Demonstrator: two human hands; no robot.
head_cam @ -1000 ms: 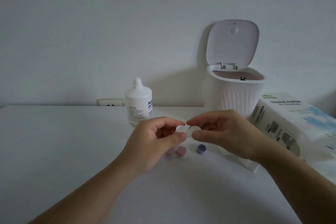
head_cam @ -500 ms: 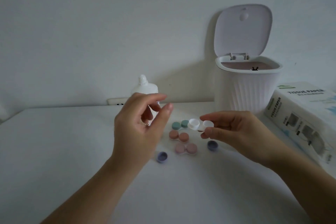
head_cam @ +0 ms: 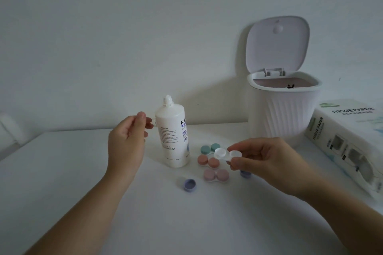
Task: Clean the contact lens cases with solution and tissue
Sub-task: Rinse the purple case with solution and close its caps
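Note:
My right hand (head_cam: 267, 163) pinches a white uncapped contact lens case (head_cam: 224, 153) by its right well, above the table. My left hand (head_cam: 127, 145) hovers open just left of the white solution bottle (head_cam: 173, 136), fingers relaxed, not touching it. On the table lie a green-capped case (head_cam: 209, 148), an orange-capped case (head_cam: 208, 161) and a pink-capped case (head_cam: 215, 175). One loose purple cap (head_cam: 189, 184) sits in front of the bottle. A second purple cap (head_cam: 245, 173) is half hidden under my right hand.
A white ribbed bin (head_cam: 284, 107) with its lid up stands at the back right. A tissue paper pack (head_cam: 348, 145) lies at the right edge. The white table (head_cam: 62, 172) meets a white wall behind.
My left hand let go of the white case and moved left and up toward the bottle. The right hand keeps the case. The view shifted, so the other cases and a purple cap show.

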